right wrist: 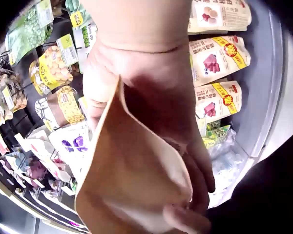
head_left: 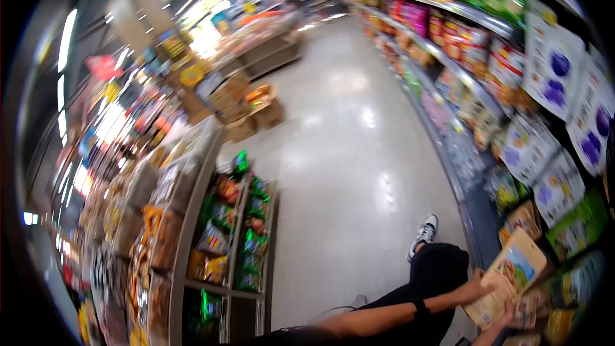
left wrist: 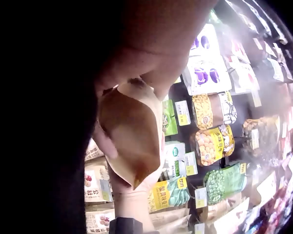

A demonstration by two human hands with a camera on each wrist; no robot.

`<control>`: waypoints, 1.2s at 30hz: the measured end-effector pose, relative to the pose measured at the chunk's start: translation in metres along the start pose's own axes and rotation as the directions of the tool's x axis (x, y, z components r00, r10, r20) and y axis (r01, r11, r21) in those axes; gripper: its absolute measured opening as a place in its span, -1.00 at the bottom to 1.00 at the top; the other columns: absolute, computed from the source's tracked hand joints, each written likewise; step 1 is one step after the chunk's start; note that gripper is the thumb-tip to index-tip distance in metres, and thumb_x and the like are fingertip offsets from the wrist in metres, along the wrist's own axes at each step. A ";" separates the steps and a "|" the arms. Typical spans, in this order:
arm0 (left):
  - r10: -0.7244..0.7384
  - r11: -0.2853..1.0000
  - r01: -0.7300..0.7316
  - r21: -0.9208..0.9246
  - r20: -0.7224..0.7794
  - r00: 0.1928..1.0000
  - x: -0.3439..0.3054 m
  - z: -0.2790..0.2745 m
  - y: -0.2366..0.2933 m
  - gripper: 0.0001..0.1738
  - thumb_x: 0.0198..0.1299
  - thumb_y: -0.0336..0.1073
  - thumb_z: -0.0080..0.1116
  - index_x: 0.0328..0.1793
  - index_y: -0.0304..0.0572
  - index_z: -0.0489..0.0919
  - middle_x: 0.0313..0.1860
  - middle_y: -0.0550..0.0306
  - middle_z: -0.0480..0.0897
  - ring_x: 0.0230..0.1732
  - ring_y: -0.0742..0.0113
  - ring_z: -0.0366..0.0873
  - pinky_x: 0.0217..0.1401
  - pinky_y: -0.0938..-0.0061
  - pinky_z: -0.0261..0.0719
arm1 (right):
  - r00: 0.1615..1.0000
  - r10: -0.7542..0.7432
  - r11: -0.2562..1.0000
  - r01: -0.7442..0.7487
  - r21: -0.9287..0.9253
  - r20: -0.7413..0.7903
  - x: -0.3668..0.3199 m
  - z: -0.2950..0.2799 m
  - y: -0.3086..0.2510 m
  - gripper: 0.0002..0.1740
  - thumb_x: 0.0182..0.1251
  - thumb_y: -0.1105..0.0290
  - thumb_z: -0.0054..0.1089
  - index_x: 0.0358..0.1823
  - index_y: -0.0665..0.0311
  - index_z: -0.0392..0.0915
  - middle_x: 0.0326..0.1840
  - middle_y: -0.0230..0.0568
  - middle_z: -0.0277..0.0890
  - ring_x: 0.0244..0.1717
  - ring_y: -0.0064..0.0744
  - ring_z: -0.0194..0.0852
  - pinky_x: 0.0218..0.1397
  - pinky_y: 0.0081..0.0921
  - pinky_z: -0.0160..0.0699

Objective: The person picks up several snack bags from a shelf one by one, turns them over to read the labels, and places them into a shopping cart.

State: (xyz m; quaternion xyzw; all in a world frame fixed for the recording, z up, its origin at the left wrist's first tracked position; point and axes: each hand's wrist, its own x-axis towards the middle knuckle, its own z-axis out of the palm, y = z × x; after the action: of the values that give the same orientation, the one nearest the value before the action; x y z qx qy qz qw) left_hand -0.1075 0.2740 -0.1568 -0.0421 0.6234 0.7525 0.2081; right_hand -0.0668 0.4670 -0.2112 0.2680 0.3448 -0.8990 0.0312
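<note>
A tan stand-up snack pouch [head_left: 506, 272] with a colourful picture on its front is tilted in front of the lower right shelves. My left hand [head_left: 473, 289] grips its left edge, and a dark band circles that wrist. Lower down, my right hand [head_left: 501, 324] holds the pouch near its bottom edge. The left wrist view catches the pouch [left wrist: 132, 131] from its end, between both hands. In the right wrist view a thumb [right wrist: 183, 219] of the other hand lies against the pouch's edge.
Hanging white bags with purple pictures [head_left: 554, 67] and other snack packs fill the shelving on my right. A low shelf unit [head_left: 272, 237] with green packs stands to the left of the aisle floor [head_left: 339, 154]. Cardboard boxes [head_left: 266, 115] sit farther along. My shoe [head_left: 424, 234] is on the floor.
</note>
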 end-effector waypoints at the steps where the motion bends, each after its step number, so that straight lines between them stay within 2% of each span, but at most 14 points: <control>1: 0.062 0.995 -0.061 0.074 -0.017 0.998 -0.007 -0.005 0.005 -0.20 0.09 0.06 0.21 0.15 -0.40 0.08 -0.02 -0.14 0.36 0.05 0.25 0.35 0.06 0.47 0.38 | 1.000 0.001 0.999 -0.002 -0.042 -0.021 0.001 0.006 -0.001 -0.37 0.30 0.10 -0.05 0.27 0.38 0.17 0.20 0.03 0.30 0.18 -0.14 0.29 0.23 -0.32 0.28; 5: 0.113 0.986 -0.095 0.136 -0.134 0.984 -0.024 -0.026 0.008 -0.26 0.17 0.03 0.12 0.16 -0.39 0.04 0.08 -0.30 0.22 0.20 0.09 0.19 0.26 0.34 0.15 | 1.000 0.010 0.981 -0.013 -0.192 -0.019 -0.006 0.050 0.001 -0.40 0.28 0.14 -0.09 0.23 0.44 0.22 0.17 0.08 0.32 0.13 -0.04 0.32 0.17 -0.23 0.35; 8: 0.372 0.905 -0.325 0.274 -0.140 0.918 -0.046 -0.047 0.020 -0.28 0.21 -0.06 0.07 0.27 -0.35 -0.01 0.24 -0.28 0.13 0.35 0.05 0.03 0.35 0.32 0.01 | 0.999 0.019 0.958 -0.011 -0.286 0.026 -0.021 0.085 0.008 -0.41 0.27 0.17 -0.12 0.20 0.49 0.26 0.15 0.12 0.33 0.10 0.03 0.35 0.12 -0.16 0.41; 11: 0.394 0.904 -0.380 0.198 -0.039 0.918 -0.065 -0.065 0.036 -0.09 0.12 -0.09 0.16 0.42 -0.22 -0.13 0.33 -0.18 0.07 0.41 0.08 -0.05 0.40 0.34 -0.06 | 0.997 -0.008 0.889 0.039 -0.457 0.071 -0.038 0.124 0.015 -0.43 0.27 0.20 -0.10 0.23 0.42 0.24 0.16 0.10 0.31 0.08 0.02 0.35 0.08 -0.20 0.43; 14: 0.433 0.897 -0.442 0.006 0.193 0.881 -0.080 -0.078 0.048 0.18 -0.06 0.08 0.30 0.48 -0.12 -0.27 0.38 -0.15 0.02 0.37 0.11 0.03 0.37 0.36 -0.02 | 0.953 -0.070 0.722 0.252 -0.645 0.294 -0.046 0.146 0.040 -0.32 0.19 0.12 0.01 0.25 0.42 0.20 0.20 0.14 0.26 0.15 0.06 0.26 0.16 -0.18 0.30; 19: 0.456 0.888 -0.459 -0.040 -0.058 0.888 -0.078 -0.100 0.038 0.04 0.08 0.00 0.16 0.47 -0.19 -0.26 0.33 -0.14 0.09 0.31 0.16 0.12 0.33 0.44 0.06 | 0.592 -0.124 0.114 0.805 -0.582 0.796 -0.056 0.162 0.076 -0.13 0.07 0.00 0.19 0.28 0.42 0.12 0.26 0.21 0.16 0.27 0.13 0.10 0.30 -0.15 0.07; 21: 0.352 0.925 -0.361 -0.121 -0.088 0.932 -0.072 -0.109 0.033 -0.02 0.13 0.08 0.05 0.46 -0.16 -0.27 0.30 -0.17 0.12 0.31 0.09 0.10 0.31 0.40 0.06 | 0.435 -0.106 0.014 0.900 -0.436 0.894 -0.058 0.172 0.079 -0.05 0.02 -0.05 0.26 0.30 0.42 0.09 0.29 0.24 0.12 0.32 0.16 0.04 0.36 -0.13 -0.02; 23: 0.355 0.913 -0.361 -0.189 -0.066 0.932 -0.063 -0.111 0.026 -0.11 0.20 0.08 -0.09 0.46 -0.18 -0.23 0.32 -0.13 0.11 0.31 0.12 0.12 0.32 0.41 0.06 | 0.481 -0.093 0.072 0.877 -0.476 0.872 -0.078 0.197 0.055 -0.22 0.09 0.08 0.24 0.26 0.38 0.19 0.24 0.14 0.22 0.26 0.05 0.17 0.30 -0.19 0.15; 25: 0.398 0.806 -0.356 -0.473 -0.012 0.917 -0.043 -0.105 0.004 -0.18 0.20 0.01 -0.13 0.46 -0.20 -0.17 0.33 -0.06 0.12 0.30 0.19 0.13 0.32 0.42 0.07 | 0.626 -0.185 0.508 0.721 -0.472 0.757 -0.061 0.195 0.041 -0.44 0.31 0.50 0.00 0.31 0.37 0.08 0.31 -0.07 0.16 0.22 -0.23 0.24 0.22 -0.37 0.26; 27: 0.342 0.834 -0.199 -0.514 0.199 0.918 -0.048 -0.103 0.008 -0.28 0.20 -0.10 -0.13 0.42 -0.22 -0.02 0.24 0.02 0.31 0.20 0.35 0.30 0.22 0.44 0.29 | 0.780 -0.283 0.597 0.598 -0.534 0.558 -0.023 0.198 0.036 -0.22 0.25 0.09 0.05 0.37 0.32 -0.02 0.33 0.00 0.11 0.25 -0.14 0.20 0.23 -0.27 0.26; 28: 0.337 0.828 -0.144 -0.542 0.276 0.900 -0.053 -0.101 0.013 -0.30 0.20 -0.10 -0.13 0.41 -0.22 0.01 0.20 0.02 0.35 0.14 0.37 0.37 0.16 0.46 0.35 | 0.855 -0.259 0.666 0.495 -0.558 0.449 -0.021 0.200 0.022 -0.19 0.23 0.23 0.15 0.41 0.24 -0.10 0.38 -0.02 0.02 0.31 -0.21 0.10 0.25 -0.26 0.22; 30: 0.299 0.861 -0.056 -0.505 0.415 0.859 -0.061 -0.097 0.020 -0.34 0.21 -0.10 -0.14 0.39 -0.23 0.06 0.12 0.02 0.43 0.01 0.37 0.47 0.05 0.48 0.45 | 0.869 -0.251 0.678 0.472 -0.564 0.427 0.007 0.177 0.002 -0.17 0.21 0.27 0.18 0.42 0.20 -0.10 0.36 -0.04 0.05 0.30 -0.21 0.13 0.23 -0.27 0.24; 31: 0.270 0.850 -0.060 -0.523 0.335 0.903 -0.065 -0.089 0.024 -0.43 0.13 -0.26 -0.22 0.30 -0.27 0.15 -0.08 -0.02 0.53 -0.19 0.29 0.59 -0.18 0.49 0.59 | 0.874 -0.202 0.710 0.441 -0.549 0.442 0.022 0.166 -0.006 -0.15 0.19 0.30 0.22 0.42 0.17 -0.11 0.35 -0.06 0.08 0.28 -0.21 0.16 0.22 -0.28 0.26; 36: 0.173 0.917 0.045 -0.397 0.496 0.851 -0.061 -0.090 0.042 -0.41 0.06 -0.21 -0.22 0.26 -0.30 0.22 -0.10 0.00 0.55 -0.20 0.30 0.59 -0.18 0.48 0.59 | 0.782 -0.279 0.641 0.584 -0.499 0.557 0.018 0.153 -0.042 -0.32 0.15 0.34 0.28 0.26 0.20 0.15 0.14 -0.19 0.29 0.12 -0.32 0.31 0.10 -0.39 0.33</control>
State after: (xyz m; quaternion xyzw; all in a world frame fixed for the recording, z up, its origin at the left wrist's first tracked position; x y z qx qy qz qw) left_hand -0.0848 0.1660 -0.1183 0.1435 0.3801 0.8518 0.3308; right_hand -0.1628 0.4037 -0.0998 -0.0579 0.6726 -0.7374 -0.0248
